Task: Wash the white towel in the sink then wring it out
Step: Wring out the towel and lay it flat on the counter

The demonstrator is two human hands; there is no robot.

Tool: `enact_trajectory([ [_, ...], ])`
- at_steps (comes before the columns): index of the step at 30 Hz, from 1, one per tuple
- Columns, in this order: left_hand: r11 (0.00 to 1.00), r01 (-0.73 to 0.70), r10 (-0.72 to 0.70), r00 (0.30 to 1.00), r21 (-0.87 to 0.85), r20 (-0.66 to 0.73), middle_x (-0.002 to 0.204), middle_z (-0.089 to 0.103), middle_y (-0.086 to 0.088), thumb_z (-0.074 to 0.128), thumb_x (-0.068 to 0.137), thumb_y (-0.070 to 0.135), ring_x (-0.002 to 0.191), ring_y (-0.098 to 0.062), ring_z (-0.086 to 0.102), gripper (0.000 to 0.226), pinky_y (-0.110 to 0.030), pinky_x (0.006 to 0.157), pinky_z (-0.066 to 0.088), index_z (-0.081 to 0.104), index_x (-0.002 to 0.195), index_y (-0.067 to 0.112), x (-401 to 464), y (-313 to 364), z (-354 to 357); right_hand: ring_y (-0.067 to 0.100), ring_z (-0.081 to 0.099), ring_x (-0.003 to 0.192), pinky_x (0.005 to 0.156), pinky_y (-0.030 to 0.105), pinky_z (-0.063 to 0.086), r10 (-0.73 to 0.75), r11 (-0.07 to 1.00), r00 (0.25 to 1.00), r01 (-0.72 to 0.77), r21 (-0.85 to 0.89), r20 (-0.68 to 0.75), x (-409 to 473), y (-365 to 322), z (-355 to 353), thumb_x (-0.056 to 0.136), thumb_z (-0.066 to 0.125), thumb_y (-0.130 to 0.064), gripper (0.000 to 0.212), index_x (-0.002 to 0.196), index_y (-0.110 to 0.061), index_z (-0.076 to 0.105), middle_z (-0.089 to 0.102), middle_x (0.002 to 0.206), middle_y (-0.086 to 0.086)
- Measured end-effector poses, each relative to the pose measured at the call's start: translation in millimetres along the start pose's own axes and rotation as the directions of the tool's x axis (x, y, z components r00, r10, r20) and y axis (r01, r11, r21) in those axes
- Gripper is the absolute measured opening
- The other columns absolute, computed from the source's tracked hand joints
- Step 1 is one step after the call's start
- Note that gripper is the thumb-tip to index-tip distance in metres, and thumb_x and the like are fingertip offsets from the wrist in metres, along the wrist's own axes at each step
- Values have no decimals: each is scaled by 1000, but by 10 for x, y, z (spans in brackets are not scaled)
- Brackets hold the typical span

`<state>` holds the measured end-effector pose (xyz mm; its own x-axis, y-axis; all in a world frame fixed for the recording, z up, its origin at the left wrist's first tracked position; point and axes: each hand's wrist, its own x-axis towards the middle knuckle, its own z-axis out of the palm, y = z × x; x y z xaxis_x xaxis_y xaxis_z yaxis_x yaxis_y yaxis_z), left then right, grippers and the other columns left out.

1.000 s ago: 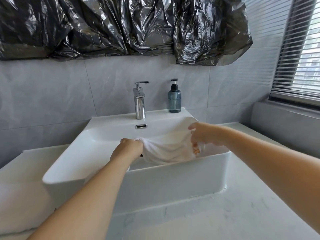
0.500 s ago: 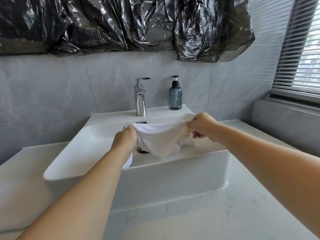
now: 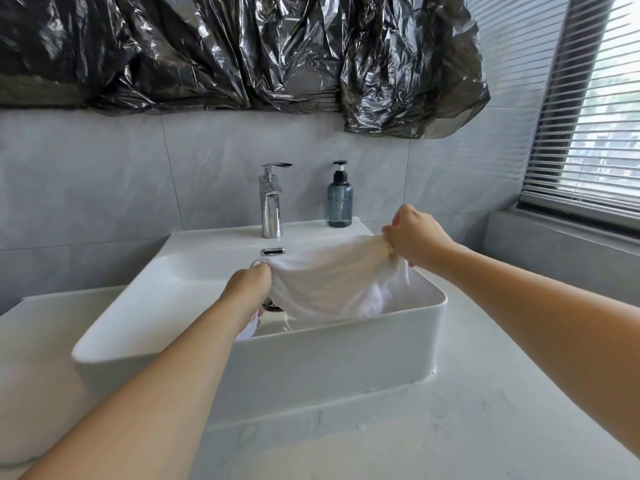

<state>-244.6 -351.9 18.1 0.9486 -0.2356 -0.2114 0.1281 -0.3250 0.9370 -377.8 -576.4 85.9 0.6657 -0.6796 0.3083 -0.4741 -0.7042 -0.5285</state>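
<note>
Holding towel (image 3: 325, 282) stretched above sink (image 3: 346, 344), left hand (image 3: 247, 289) and right hand (image 3: 414, 237) fingers pinching opposite ends. Tap (image 3: 271, 202) not running; probably washed, wringing still remaining.

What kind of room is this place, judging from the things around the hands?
Most likely a bathroom: a white vessel sink with a chrome faucet, a pump soap bottle on its ledge, and grey tiled walls.

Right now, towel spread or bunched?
Spread: the white towel hangs stretched between the left hand and the right hand above the sink.
</note>
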Motion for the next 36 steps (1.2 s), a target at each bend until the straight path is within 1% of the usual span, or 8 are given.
enact_trajectory([
  [4, 972, -220, 200, 959, 84, 200, 83, 35, -8, 44, 85, 18, 63, -21, 27, 6, -31, 58, 21, 42, 87, 13, -85, -5, 12, 30, 55, 101, 81, 36, 48, -171, 855, 967, 241, -458, 190, 41, 74, -6, 90, 56, -30, 33, 119, -17, 57, 56, 120, 9],
  [9, 679, -568, 448, 822, 465, 351, 83, 54, -3, 52, 78, 18, 72, -25, 43, 19, -35, 61, 34, 44, 96, 16, -107, 174, -194, 13, 27, 143, 116, 36, 26, -263, 934, 727, 357, -22, 634, -11, -196, 369, 75, 78, -47, 100, 154, -38, 18, 22, 156, -17],
  [15, 185, -695, 779, 535, 694, 328, 95, 47, 4, 50, 84, 7, 74, -35, 48, 27, -38, 58, 36, 31, 99, 20, -254, 113, -257, 20, 68, 98, 82, 31, 53, -374, 928, 661, 259, 269, 651, -132, -573, 904, 70, 74, -33, 38, 106, -25, 66, 71, 100, -5],
  [19, 167, -531, 756, 610, 831, 238, 103, 55, -2, 49, 88, 10, 73, -32, 47, 23, -35, 60, 36, 36, 106, 17, -109, 83, -253, 26, 66, 64, 65, 34, 57, -446, 853, 639, 93, 513, 626, -180, -602, 1044, 81, 52, -1, 17, 96, -6, 61, 70, 76, 14],
  [23, 437, -417, 412, 881, 797, 235, 81, 55, -2, 48, 90, 21, 71, -23, 49, 13, -31, 57, 34, 45, 78, 16, 140, 0, -143, 28, 52, 82, 70, 34, 39, -533, 797, 703, 604, 1, 471, -108, -562, 1077, 89, 52, -22, 29, 117, -17, 44, 59, 95, 7],
  [26, 582, -457, 376, 885, 673, 275, 77, 52, 0, 53, 91, 21, 69, -19, 44, 20, -29, 58, 32, 47, 73, 16, 257, -16, -150, 24, 50, 90, 74, 35, 37, -520, 818, 666, 568, 89, 534, -106, -560, 1040, 88, 46, -38, 28, 108, -19, 52, 58, 100, 0],
  [31, 412, -475, 572, 799, 778, 185, 82, 53, -3, 49, 86, 17, 76, -27, 49, 6, -32, 58, 34, 43, 85, 17, 144, 4, -310, 14, 35, 67, 64, 30, 29, -424, 897, 610, 183, 401, 670, -100, -560, 1035, 94, 47, -19, 30, 65, -24, 44, 42, 69, -8],
  [36, 20, -463, 718, 624, 886, 310, 73, 36, 1, 44, 84, 3, 71, -33, 42, 33, -35, 59, 30, 19, 98, 19, -90, 57, -150, 15, 53, 68, 65, 29, 39, -411, 902, 604, 376, 210, 682, 93, -594, 944, 75, 78, -35, 27, 85, -14, 63, 59, 74, -3],
])
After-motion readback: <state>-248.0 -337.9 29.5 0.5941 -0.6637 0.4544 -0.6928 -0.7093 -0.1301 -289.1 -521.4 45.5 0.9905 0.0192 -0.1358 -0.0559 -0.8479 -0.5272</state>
